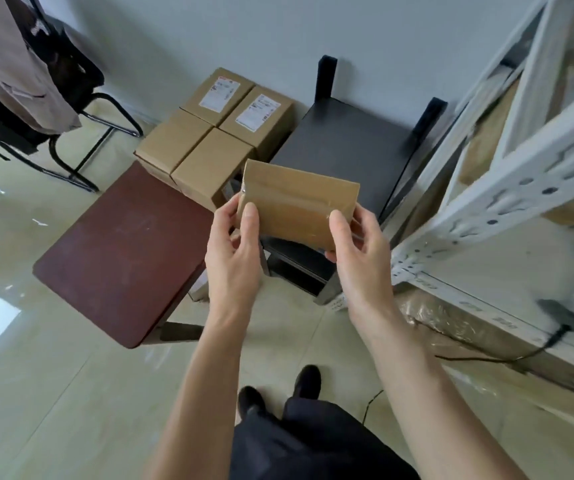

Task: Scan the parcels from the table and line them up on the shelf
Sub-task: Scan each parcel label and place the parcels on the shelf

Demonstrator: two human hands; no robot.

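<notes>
While both hands pinch it, flat parcel [297,204] hangs mid-air at 12 o'clock above black table [348,140]. Left hand [233,251], right hand [358,251]: thumbs on front, fingers behind. Likely light, stiff, tape-slick; grip short edges. Shelf [507,188] at 3 o'clock.

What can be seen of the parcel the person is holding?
The parcel is a flat brown cardboard packet, sealed with glossy clear tape, no label showing on the side facing the camera. It is held in the air, tilted slightly, above the black table. The left hand pinches its left edge, the right hand its right corner.
</notes>
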